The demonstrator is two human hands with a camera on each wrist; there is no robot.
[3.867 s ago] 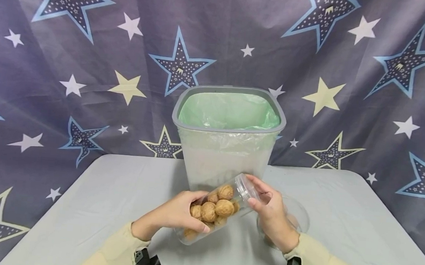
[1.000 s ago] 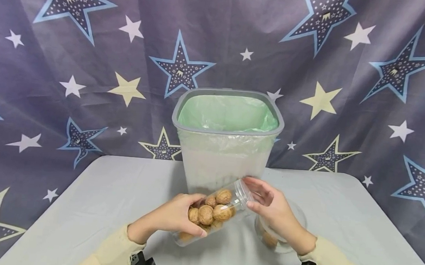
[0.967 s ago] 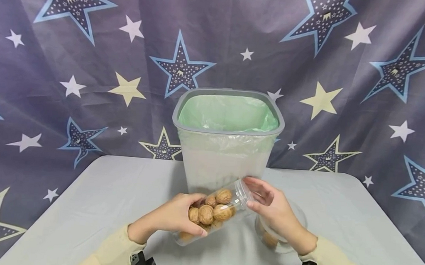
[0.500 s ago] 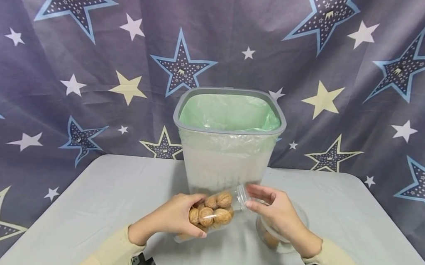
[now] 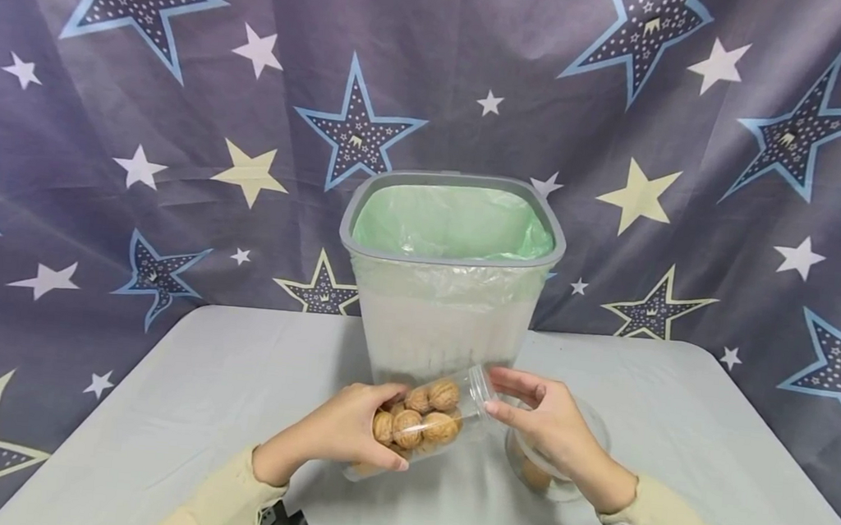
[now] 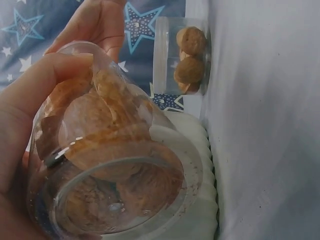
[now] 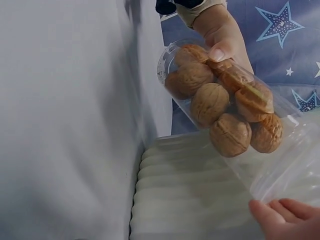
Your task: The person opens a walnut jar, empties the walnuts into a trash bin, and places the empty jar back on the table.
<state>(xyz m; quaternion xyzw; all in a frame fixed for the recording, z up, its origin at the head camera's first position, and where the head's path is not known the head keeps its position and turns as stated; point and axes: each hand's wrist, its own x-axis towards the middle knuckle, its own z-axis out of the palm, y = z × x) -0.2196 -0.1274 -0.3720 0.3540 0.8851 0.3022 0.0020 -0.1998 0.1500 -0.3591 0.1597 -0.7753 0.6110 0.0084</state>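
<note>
My left hand (image 5: pixel 351 428) grips a clear plastic jar (image 5: pixel 471 398) around its body, thumb along the near side. Several brown walnuts (image 5: pixel 440 427) lie in the jar, heaped toward its base. The jar is tilted on its side, its ringed top end pointing right and slightly up. At that end my right hand (image 5: pixel 552 421) holds the rim between thumb and fingers. The right wrist view shows those fingertips (image 7: pixel 260 207) at the clear edge, with the left thumb (image 7: pixel 218 54) pressing the jar's side. The jar's round base (image 6: pixel 120 200) faces the left wrist camera.
A white bin (image 5: pixel 445 322) with grey rim (image 5: pixel 450 261) and green liner (image 5: pixel 454 216) stands just behind the jar. A second clear container (image 6: pixel 172 55) with walnuts sits on the grey table (image 5: pixel 673 447), partly hidden behind the right hand. A star-patterned curtain (image 5: pixel 254 117) hangs behind.
The jar's top end has dipped, so the jar lies flatter than before. The right hand has moved slightly right and down with that end; the left hand keeps its grip.
</note>
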